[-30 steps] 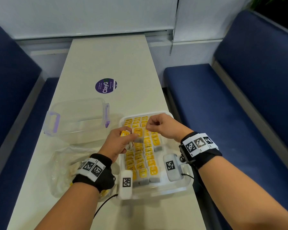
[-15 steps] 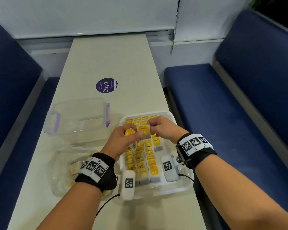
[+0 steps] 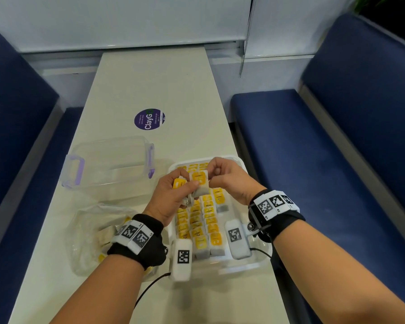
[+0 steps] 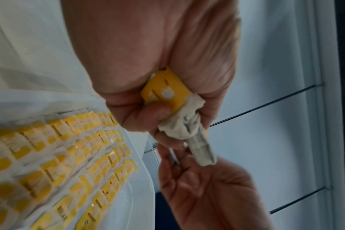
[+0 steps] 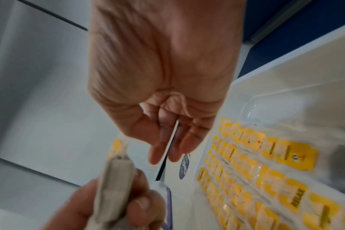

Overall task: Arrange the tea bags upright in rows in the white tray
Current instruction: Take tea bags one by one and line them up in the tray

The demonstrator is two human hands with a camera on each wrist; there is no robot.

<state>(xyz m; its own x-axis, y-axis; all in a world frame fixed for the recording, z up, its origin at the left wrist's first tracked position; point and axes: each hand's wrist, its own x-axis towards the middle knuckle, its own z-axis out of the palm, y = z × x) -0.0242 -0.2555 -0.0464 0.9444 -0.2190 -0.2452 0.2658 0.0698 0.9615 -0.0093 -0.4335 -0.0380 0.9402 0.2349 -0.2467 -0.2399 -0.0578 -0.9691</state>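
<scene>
White tray (image 3: 240,163) right column free; clear box (image 3: 110,164) flanks left.

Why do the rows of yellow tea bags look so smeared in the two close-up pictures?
Motion blur: in the left wrist view the tea bags in the white tray streak, and in the right wrist view they smear too. The head view is sharper, labels partly readable, though its wide lens bends the table edges.

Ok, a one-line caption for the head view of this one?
Both hands hold a tea bag above the filled rows of the white tray.
</scene>
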